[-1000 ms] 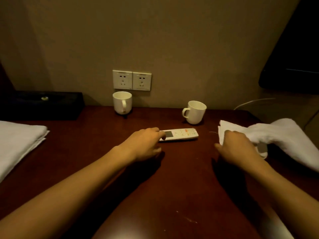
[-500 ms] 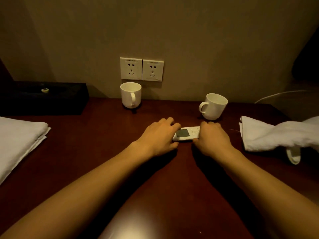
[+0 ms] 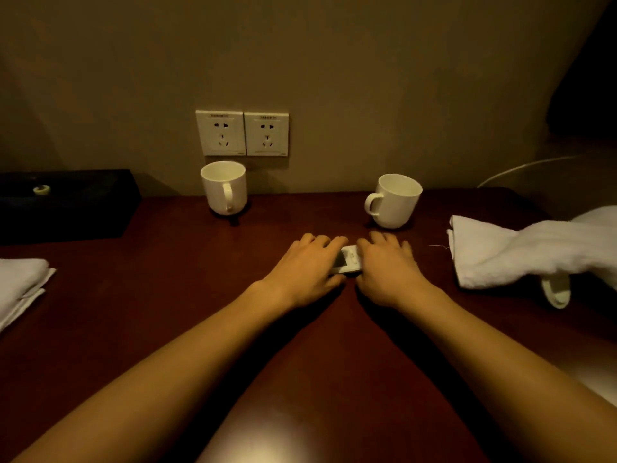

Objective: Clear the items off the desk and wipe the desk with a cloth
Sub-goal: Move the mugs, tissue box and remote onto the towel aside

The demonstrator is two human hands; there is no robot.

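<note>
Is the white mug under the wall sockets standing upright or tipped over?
Upright. The mug stands on its base on the desk below the sockets, its open rim facing up and its handle toward the camera.

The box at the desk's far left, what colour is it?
Black box, head view.

I note the desk (image 3: 173,295) is dark reddish wood with a smooth, polished finish; a soft sheen shows near its front edge. The two mugs, one at the back edge (image 3: 224,187) and one to its right (image 3: 394,200), look like glazed white ceramic, smooth and faintly glossy. The cloth (image 3: 521,252) at the right edge is white terry, soft and nappy. The folded towel (image 3: 20,289) at the left edge looks alike. The remote (image 3: 349,260) appears smooth white plastic. The box (image 3: 66,202) at the back left corner is matt black; I cannot tell its material.
</note>
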